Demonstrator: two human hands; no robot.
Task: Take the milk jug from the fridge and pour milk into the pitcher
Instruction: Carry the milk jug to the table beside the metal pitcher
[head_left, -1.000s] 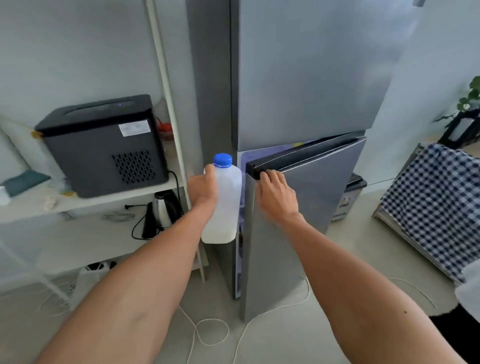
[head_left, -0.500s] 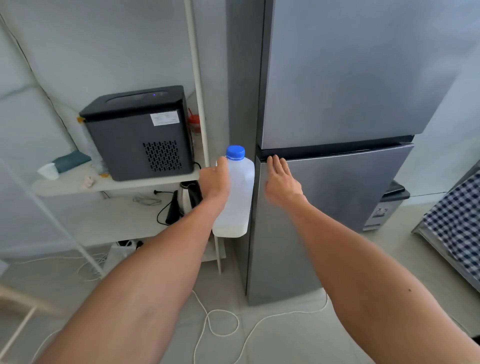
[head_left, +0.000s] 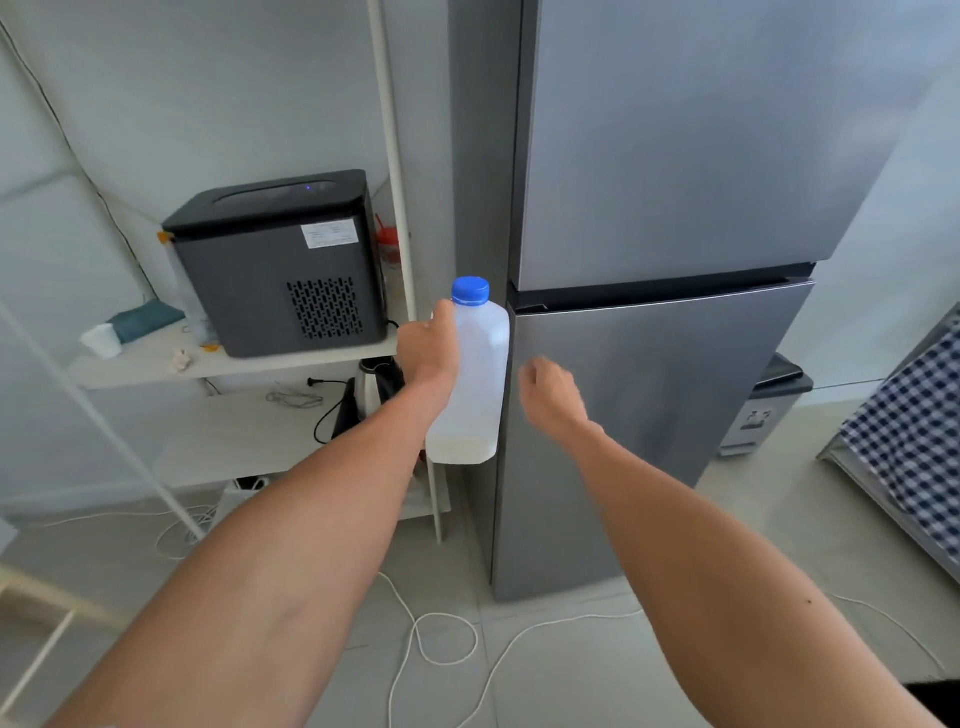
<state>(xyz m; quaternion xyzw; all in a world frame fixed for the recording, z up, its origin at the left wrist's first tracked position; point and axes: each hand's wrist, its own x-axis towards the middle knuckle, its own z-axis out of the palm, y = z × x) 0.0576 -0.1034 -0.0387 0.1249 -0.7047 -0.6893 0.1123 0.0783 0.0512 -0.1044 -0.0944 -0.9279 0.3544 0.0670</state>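
My left hand (head_left: 428, 348) grips a translucent white milk jug (head_left: 475, 379) with a blue cap, held upright in front of the fridge's left edge. A little milk shows at the jug's bottom. The grey two-door fridge (head_left: 675, 208) stands straight ahead with both doors closed. My right hand (head_left: 550, 392) hovers just off the lower door, fingers loosely curled, holding nothing. No pitcher is in view.
A white shelf unit (head_left: 234, 364) stands left of the fridge, carrying a black boxy appliance (head_left: 280, 260), with a kettle (head_left: 371, 389) below. White cables (head_left: 441, 639) loop on the floor. A checked cloth (head_left: 914, 441) covers something at the right. A small bin (head_left: 769, 405) sits beside the fridge.
The lower fridge door went from ajar to fully closed. My right hand pushed it shut and has now pulled back off it, fingers curling. The jug stayed in my left hand.
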